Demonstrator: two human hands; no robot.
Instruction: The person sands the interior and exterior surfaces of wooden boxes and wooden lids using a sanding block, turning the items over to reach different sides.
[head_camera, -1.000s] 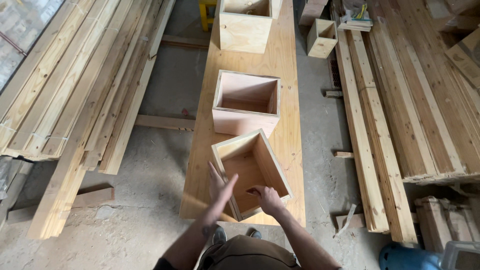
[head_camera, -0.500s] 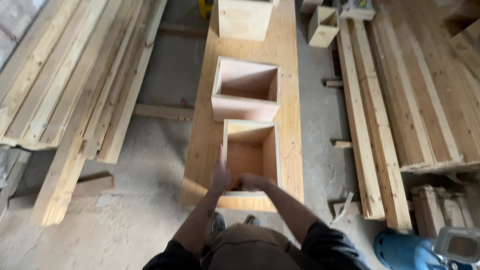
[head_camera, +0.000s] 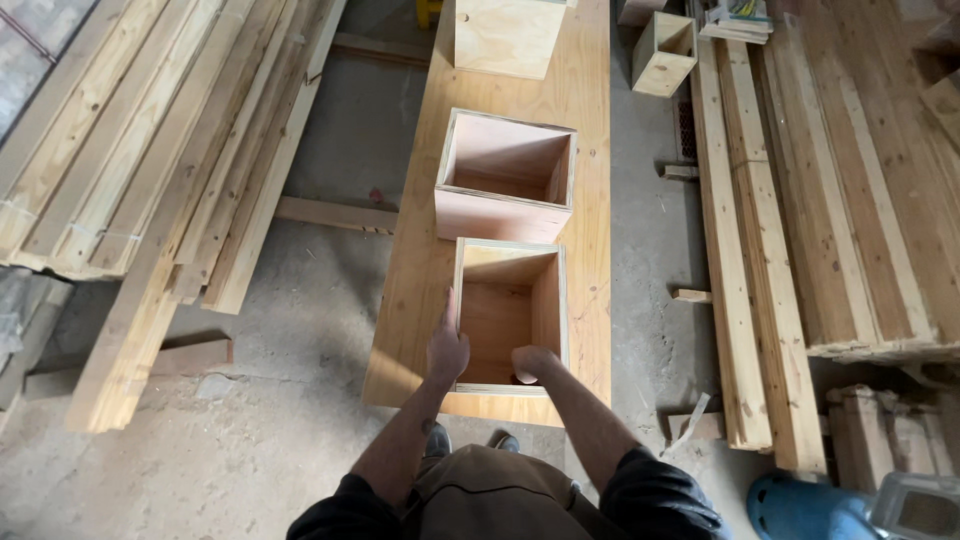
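Two big stacks of rough pale lumber frame everything: long planks (head_camera: 150, 170) piled along the left over the dusty concrete floor (head_camera: 280, 330), and another pile of boards (head_camera: 850, 180) on the right, all straight-grained softwood with a sawn finish. Between them runs a long plywood table (head_camera: 410, 270), smooth and honey coloured, rectangular, reaching away from the person. On it sit open-topped plywood boxes in a row, all square and thin-walled with visible ply edges. At the far end is one that looks closed on the side facing us (head_camera: 505, 35), then the middle box (head_camera: 500, 180) with a pinkish inside, then the near box (head_camera: 510, 300) close to the table's near edge, almost touching the middle one. A smaller open box (head_camera: 662, 52) sits off to the right past the table. Both hands are on the near box: the left hand (head_camera: 446, 350) lies flat with fingers stretched out straight along the outside of its left wall, pressing rather than gripping, and the right hand (head_camera: 530, 362) is curled over the near rim with the fingers hooked down inside, so it has hold of that edge. Bottom right there's a rounded blue plastic thing (head_camera: 800, 505), can't tell what it is.
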